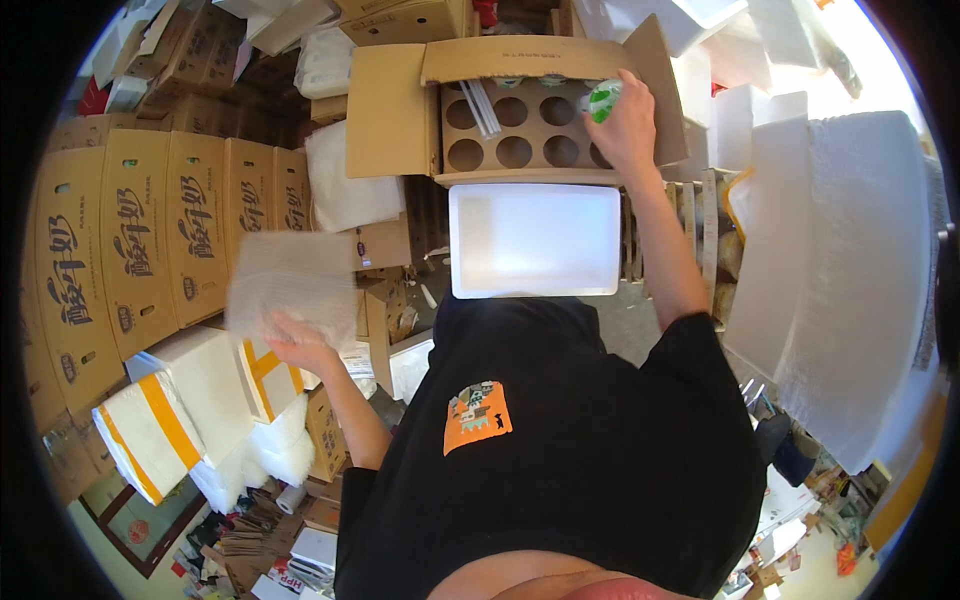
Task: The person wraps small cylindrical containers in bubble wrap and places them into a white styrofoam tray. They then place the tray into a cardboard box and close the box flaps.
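Observation:
My right hand [628,124] grips a green and white container [604,100] over the right side of an open cardboard box [525,178]. Inside the box lies a cardboard divider [536,127] with round holes, and several white straw-like sticks [480,109] rest across its left part. Green and white tops show partly under the back flap. Directly in front of the box, nearer my body, stands an open white foam box [534,240] with nothing seen in it. At the left, my left hand [296,337] holds a translucent sheet of foam or bubble wrap [292,277], slightly blurred.
Printed cardboard cartons [142,240] stand in a row at the left. White foam boxes with orange tape [169,420] sit below them. A pale wrapping sheet [352,180] lies left of the open box. Large white foam or wrap sheets [840,277] stand at the right.

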Motion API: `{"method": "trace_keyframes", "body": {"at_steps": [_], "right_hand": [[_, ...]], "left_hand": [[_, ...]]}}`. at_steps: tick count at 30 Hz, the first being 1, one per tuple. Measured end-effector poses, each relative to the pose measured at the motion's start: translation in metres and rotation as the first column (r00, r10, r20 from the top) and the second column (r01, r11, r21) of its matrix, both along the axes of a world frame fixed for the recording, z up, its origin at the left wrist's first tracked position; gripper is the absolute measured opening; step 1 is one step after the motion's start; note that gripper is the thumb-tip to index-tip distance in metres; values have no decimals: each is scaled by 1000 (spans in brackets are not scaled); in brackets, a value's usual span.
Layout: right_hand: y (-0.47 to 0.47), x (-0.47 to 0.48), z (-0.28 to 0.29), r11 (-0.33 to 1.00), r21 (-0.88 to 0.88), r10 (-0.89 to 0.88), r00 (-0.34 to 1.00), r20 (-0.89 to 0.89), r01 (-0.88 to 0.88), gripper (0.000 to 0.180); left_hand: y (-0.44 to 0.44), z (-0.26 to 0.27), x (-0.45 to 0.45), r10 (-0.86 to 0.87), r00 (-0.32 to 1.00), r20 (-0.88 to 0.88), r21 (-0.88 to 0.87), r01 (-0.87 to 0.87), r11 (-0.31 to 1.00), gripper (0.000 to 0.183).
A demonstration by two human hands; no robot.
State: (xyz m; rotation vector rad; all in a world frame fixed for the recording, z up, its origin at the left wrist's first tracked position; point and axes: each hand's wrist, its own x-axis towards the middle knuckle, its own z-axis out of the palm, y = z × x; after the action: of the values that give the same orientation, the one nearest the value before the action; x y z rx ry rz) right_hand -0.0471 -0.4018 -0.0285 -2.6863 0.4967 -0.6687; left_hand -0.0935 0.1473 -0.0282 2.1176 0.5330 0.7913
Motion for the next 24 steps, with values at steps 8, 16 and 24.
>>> {"method": "trace_keyframes", "body": {"at_steps": [8, 16, 24], "right_hand": [[118, -70, 88, 740, 316, 148, 601, 785, -594, 74], [134, -91, 87, 583, -361, 794, 416, 442, -728, 45], [157, -72, 49, 621, 535, 277, 799, 534, -573, 60]], "left_hand": [[-212, 75, 53, -827, 562, 5, -416, 753, 509, 24], [-242, 150, 23, -848, 529, 17, -229, 828, 512, 9], [-286, 93, -31, -911, 309, 273, 323, 863, 389, 17]]}}
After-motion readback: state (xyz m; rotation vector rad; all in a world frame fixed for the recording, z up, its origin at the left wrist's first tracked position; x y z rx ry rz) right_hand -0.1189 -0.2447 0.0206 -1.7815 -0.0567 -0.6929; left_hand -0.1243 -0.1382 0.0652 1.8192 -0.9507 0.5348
